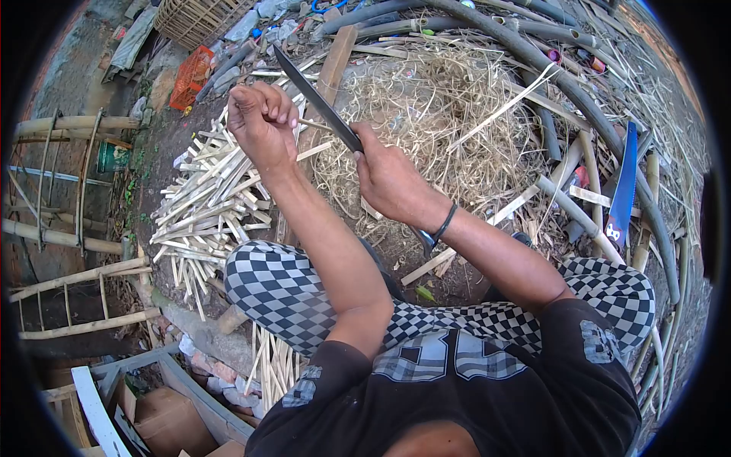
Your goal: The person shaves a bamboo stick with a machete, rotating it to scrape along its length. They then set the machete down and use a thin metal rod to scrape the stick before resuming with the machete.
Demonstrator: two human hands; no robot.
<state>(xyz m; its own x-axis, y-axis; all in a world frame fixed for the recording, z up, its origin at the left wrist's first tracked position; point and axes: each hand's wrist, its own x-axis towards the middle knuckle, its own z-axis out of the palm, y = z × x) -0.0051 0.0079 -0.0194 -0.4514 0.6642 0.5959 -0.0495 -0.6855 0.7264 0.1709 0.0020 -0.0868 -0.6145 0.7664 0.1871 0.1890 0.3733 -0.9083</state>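
From my feed, black-and-grey checkered trousers (282, 282) sat nearest. Right hand (400, 183) gripped a long dark-bladed knife (316, 95), slanted up-left. Left hand (265, 126), fingers curled, pinched a thin pale bamboo strip (314, 124) reaching the blade. Pale split-stick heap (217, 202) lay left; curly straw-coloured shavings (434, 107) ahead; orange plastic crate (190, 78) farther off.

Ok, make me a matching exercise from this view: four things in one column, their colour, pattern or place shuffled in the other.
Things:
1. Knife
2. Saw
3. Crate
4. Trousers

Descriptions:
A. Orange
B. Checkered
C. Gripped in the right hand
D. Blue

Pairs: 1-C, 2-D, 3-A, 4-B.
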